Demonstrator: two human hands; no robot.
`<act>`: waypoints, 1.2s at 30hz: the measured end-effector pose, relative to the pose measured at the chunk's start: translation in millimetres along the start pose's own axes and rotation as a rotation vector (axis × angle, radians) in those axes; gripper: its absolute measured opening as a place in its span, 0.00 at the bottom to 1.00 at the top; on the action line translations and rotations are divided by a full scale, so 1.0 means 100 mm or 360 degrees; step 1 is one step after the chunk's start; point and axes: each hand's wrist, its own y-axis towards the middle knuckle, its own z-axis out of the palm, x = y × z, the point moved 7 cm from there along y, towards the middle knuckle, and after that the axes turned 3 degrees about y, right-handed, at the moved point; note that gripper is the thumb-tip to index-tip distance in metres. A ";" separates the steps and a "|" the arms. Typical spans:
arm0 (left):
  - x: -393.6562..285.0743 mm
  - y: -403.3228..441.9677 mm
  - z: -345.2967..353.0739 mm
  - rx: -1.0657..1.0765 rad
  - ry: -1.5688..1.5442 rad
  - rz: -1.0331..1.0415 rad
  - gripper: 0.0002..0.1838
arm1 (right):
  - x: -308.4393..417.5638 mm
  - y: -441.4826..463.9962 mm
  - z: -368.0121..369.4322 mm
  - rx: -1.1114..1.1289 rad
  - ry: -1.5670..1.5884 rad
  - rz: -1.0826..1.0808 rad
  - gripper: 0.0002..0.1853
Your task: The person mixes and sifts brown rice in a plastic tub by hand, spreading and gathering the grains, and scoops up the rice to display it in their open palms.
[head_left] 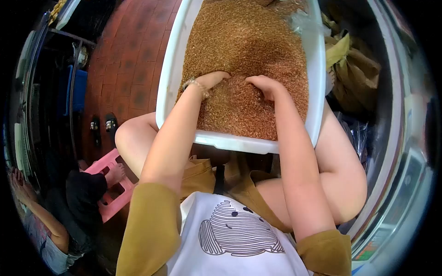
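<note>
While the brown grain (239, 32) lies spread in the white tub (262, 146) before us, our left hand (212, 80) and right hand (267, 85) rest in it, slightly apart; with our fingers (224, 75) partly buried, we cannot tell whether they grip any.

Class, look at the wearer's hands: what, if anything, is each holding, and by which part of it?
It cannot be told: the left hand and right hand dip into the brown grain, which hides whether either grips any.
</note>
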 end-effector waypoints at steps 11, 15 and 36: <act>0.21 0.33 0.29 0.0049 -0.0999 -0.0180 0.24 | -0.19 0.21 -0.08 0.0467 0.0791 0.0116 0.20; 0.19 0.27 0.45 -0.0070 -0.1381 -0.0022 0.24 | -0.05 0.08 -0.05 0.0307 0.0731 0.0055 0.18; -0.40 -0.57 0.29 0.0001 -0.2017 0.0459 0.22 | 0.51 -0.29 -0.37 -0.0304 0.1171 -0.0501 0.11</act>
